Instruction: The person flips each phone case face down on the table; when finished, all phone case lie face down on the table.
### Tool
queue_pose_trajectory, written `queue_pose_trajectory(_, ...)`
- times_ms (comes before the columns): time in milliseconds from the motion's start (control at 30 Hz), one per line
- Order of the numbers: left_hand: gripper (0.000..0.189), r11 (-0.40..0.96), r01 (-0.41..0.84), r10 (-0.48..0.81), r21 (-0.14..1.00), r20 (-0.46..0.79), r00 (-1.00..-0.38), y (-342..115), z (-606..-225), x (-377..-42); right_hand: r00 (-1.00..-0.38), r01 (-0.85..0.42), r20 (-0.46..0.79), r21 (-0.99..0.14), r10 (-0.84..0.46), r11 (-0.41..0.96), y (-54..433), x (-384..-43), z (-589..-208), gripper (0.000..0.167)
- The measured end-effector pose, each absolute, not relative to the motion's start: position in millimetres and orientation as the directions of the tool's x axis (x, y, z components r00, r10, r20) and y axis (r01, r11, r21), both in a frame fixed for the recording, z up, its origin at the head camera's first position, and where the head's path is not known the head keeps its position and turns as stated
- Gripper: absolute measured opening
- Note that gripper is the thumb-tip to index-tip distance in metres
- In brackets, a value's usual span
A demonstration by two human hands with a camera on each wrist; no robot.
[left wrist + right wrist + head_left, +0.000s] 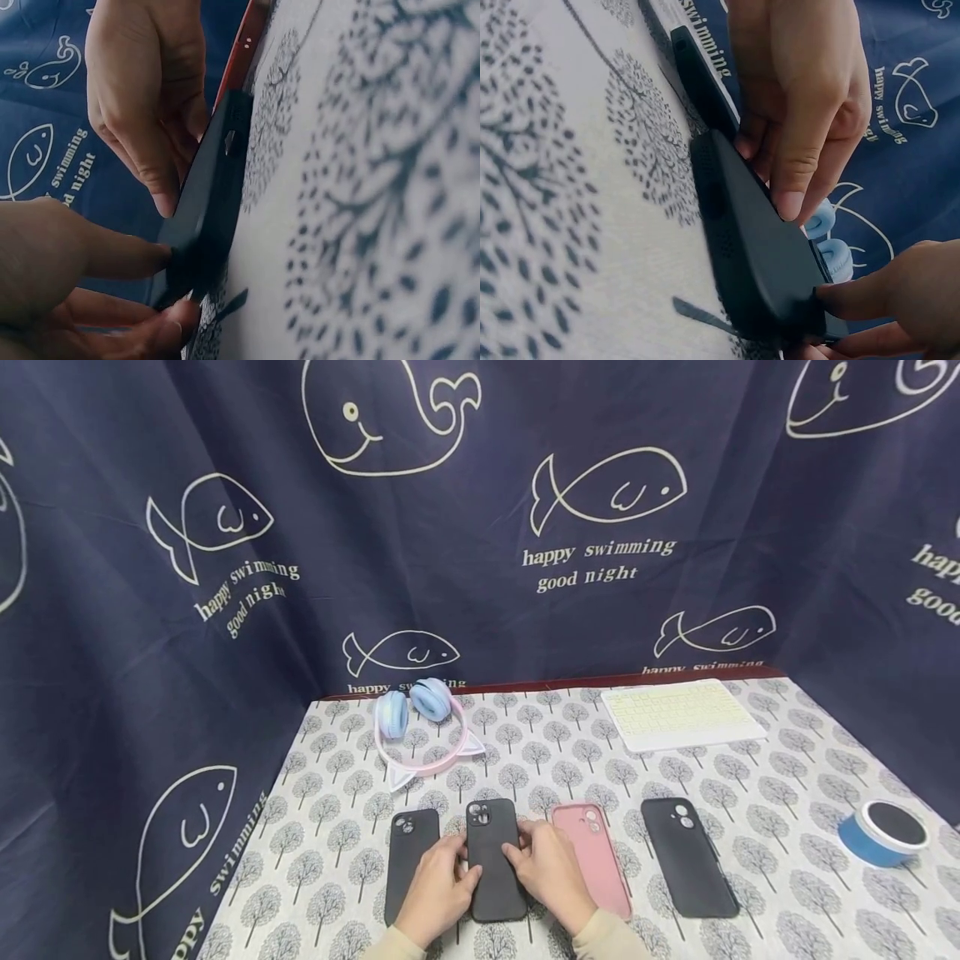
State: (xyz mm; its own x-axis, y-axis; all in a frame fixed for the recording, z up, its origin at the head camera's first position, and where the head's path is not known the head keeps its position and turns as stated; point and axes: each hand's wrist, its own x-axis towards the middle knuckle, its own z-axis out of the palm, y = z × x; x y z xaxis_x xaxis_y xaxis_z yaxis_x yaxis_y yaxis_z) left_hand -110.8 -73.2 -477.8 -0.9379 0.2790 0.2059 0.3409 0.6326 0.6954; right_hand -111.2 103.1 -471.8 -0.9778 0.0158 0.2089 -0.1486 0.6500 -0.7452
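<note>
A black phone case [495,883] lies back up on the cloth at the front middle, its camera opening at the far left corner. From its left edge my left hand [435,887] pinches it, thumb low on the side. My right hand [552,870] holds the opposite edge, with the thumb on the back. In the right wrist view, port and speaker holes show along the end of the case [739,247]. Another black phone case [400,860] lies to the left, partly behind my left hand. Close by my right hand is a pink phone case [602,858].
Farther right lies a third black case [686,864]. A blue and white round container [873,839] stands near the right edge. Cat-ear headphones [431,768] lie at the back left, and a white keyboard [678,714] at the back right. Dark blue curtains [495,610] surround the table.
</note>
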Motion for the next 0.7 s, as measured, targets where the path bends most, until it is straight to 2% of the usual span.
queue_pose_trajectory(333, 0.048, 0.682, 0.314, 0.306, 0.66, 0.132, -0.943, -63.5, -478.4, -108.7, -0.979, -0.114, 0.2, -0.641, 0.022, 0.759, 106.4, -110.8, -476.7, 0.03)
queue_pose_trajectory(700, 0.05, 0.725, 0.257, 0.252, 0.64, 0.101, -0.962, -59.8, -471.6, -106.4, -0.968, -0.17, 0.251, -0.62, -0.013, 0.766, 102.2, -114.4, -479.6, 0.023)
